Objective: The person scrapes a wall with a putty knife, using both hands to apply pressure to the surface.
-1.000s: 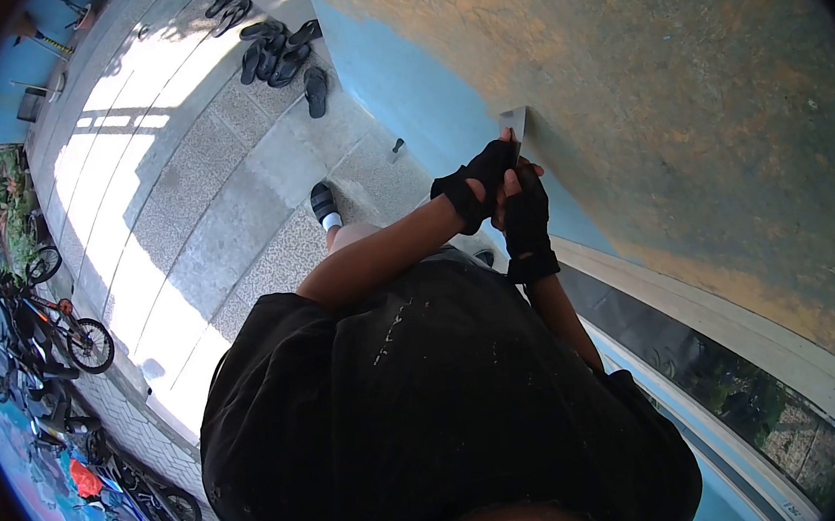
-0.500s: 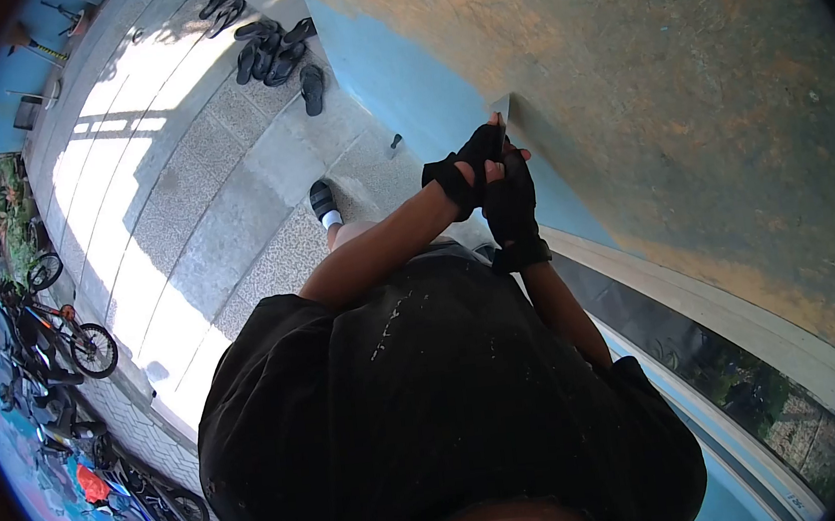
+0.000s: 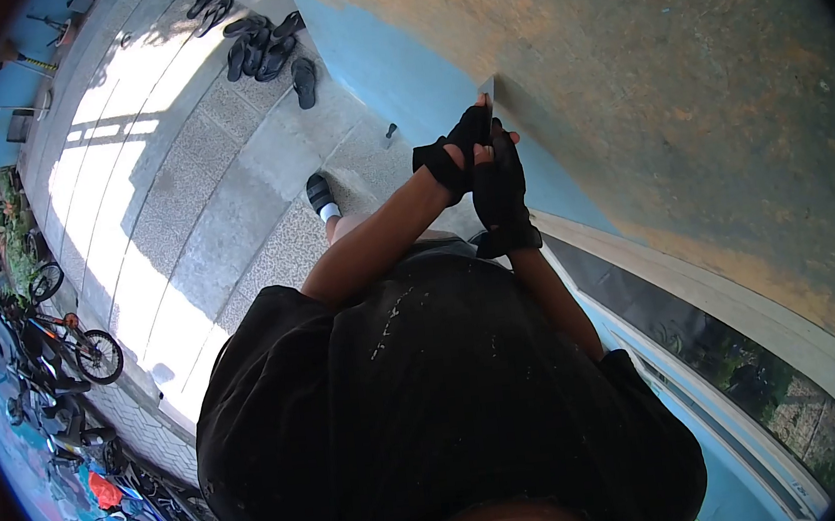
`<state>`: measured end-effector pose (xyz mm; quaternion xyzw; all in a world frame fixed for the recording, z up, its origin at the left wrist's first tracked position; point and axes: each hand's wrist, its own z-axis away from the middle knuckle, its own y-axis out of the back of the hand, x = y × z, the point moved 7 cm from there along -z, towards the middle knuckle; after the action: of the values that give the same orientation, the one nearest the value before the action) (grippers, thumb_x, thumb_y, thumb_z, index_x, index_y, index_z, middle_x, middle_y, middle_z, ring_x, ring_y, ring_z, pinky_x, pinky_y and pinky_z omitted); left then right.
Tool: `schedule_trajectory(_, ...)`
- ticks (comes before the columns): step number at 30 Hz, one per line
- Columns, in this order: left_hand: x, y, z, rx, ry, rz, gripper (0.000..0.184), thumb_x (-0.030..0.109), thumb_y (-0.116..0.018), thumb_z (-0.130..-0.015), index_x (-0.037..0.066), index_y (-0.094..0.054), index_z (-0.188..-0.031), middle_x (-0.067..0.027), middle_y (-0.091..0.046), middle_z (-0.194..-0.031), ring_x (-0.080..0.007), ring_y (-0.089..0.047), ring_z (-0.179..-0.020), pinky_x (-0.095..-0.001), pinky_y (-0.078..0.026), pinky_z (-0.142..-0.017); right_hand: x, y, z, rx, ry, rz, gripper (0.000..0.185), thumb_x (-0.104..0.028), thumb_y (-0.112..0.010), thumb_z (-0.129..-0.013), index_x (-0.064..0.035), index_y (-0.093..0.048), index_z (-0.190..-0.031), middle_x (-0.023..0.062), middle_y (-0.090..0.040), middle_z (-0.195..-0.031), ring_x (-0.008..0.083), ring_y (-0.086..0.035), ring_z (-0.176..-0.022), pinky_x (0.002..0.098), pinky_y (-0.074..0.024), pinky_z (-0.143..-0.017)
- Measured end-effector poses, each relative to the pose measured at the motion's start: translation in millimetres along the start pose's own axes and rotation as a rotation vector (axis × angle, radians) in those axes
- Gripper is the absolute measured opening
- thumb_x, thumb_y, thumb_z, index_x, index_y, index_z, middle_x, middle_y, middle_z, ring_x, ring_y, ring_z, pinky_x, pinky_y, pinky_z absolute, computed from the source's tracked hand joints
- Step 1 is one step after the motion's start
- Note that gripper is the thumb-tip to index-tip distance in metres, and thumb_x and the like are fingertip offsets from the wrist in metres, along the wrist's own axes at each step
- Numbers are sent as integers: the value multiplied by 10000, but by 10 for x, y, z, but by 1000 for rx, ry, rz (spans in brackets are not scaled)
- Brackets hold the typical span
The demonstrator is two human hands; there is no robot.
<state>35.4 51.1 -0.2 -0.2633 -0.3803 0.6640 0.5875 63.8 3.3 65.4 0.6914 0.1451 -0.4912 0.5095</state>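
A flat metal scraper (image 3: 488, 87) rests its blade on the wall (image 3: 642, 88), near the border between blue paint and a rough brown-grey patch. My left hand (image 3: 462, 148), in a black fingerless glove, is closed on the tool close to its blade. Just beside and below it, touching, my right hand (image 3: 501, 184) wears the same kind of glove and is wrapped round the handle, which the fingers mostly hide.
Several black sandals (image 3: 262, 49) lie on the paving by the wall. A small dark object (image 3: 391, 130) is on the floor. Bicycles and motorbikes (image 3: 69, 344) stand at the far left. A pale ledge (image 3: 701, 283) runs along the wall's right-hand edge.
Both hands and the scraper have moved up and to the left in the view, along the wall near the paint border. Both hands still grip the tool.
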Motion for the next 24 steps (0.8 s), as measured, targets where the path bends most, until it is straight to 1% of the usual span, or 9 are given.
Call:
schedule_trajectory(5, 78, 86, -203, -87, -9, 122, 507, 639, -532, -872, 136, -552, -807, -90, -665, -783, -234, -616, -618, -374, -532, -580, -112, -11, -120, -61, -66, 18, 471, -272, -496, -951, 16, -451, -1321, 246, -587, -1196, 394, -581, -1095, 420, -457, -932)
schedule_trajectory(6, 198, 187, -299, 25, -84, 90, 509, 646, -528, -869, 143, -564, -804, -91, -670, -774, -238, -616, -615, -375, -529, -576, -117, -37, -173, -58, -75, 22, 471, -272, -496, -951, 16, -451, -1321, 246, -587, -1196, 394, -581, -1095, 420, -457, -932)
schedule_trajectory(8, 259, 117, -145, -61, -116, 100, 501, 644, -521, -874, 151, -567, -800, -88, -671, -775, -238, -619, -625, -374, -531, -578, -117, -148, -270, -132, -89, 64, 442, -206, -503, -949, 16, -450, -1328, 202, -597, -1186, 296, -603, -1083, 364, -465, -911)
schedule_trajectory(9, 259, 121, -161, -65, -123, 96, 501, 644, -521, -874, 151, -567, -800, -88, -671, -775, -238, -619, -625, -374, -531, -578, 10, -161, -241, -54, 20, 91, 458, -251, -500, -940, 9, -455, -1315, 232, -564, -1243, 380, -579, -1109, 416, -457, -937)
schedule_trajectory(11, 41, 149, -239, -111, -73, 71, 518, 637, -572, -851, 121, -517, -843, -124, -658, -814, -230, -604, -622, -363, -533, -597, 16, -53, -81, -46, 4, 20, 458, -243, -493, -942, 9, -447, -1321, 230, -554, -1257, 376, -576, -1116, 417, -458, -933)
schedule_trajectory(14, 130, -32, -42, 1, -179, 14, 478, 613, -556, -872, 144, -557, -780, -101, -668, -800, -224, -626, -644, -352, -538, -583, 7, -33, -94, -90, -74, -83, 471, -227, -484, -945, 11, -419, -1346, 233, -547, -1261, 358, -584, -1112, 410, -468, -915)
schedule_trajectory(17, 124, 98, -184, -89, -59, 51, 504, 628, -549, -869, 133, -545, -775, -105, -652, -777, -221, -624, -640, -345, -537, -575, -64, -67, -118, -48, 8, 97, 469, -212, -491, -945, 11, -417, -1351, 231, -563, -1242, 340, -605, -1084, 393, -480, -900)
schedule_trajectory(19, 83, 30, -137, -73, -54, 43, 515, 636, -539, -869, 132, -537, -765, -104, -651, -774, -224, -624, -634, -348, -538, -573, -53, -40, -63, -48, -109, -46, 476, -214, -499, -945, 11, -415, -1355, 234, -575, -1224, 340, -604, -1087, 383, -477, -906)
schedule_trajectory(24, 90, 85, -297, 21, -56, -6, 539, 660, -503, -873, 137, -521, -746, -97, -647, -763, -232, -620, -611, -363, -540, -573, 35, -21, -111, -28, -51, -128, 495, -231, -506, -942, 16, -415, -1362, 248, -571, -1229, 344, -575, -1141, 384, -457, -945)
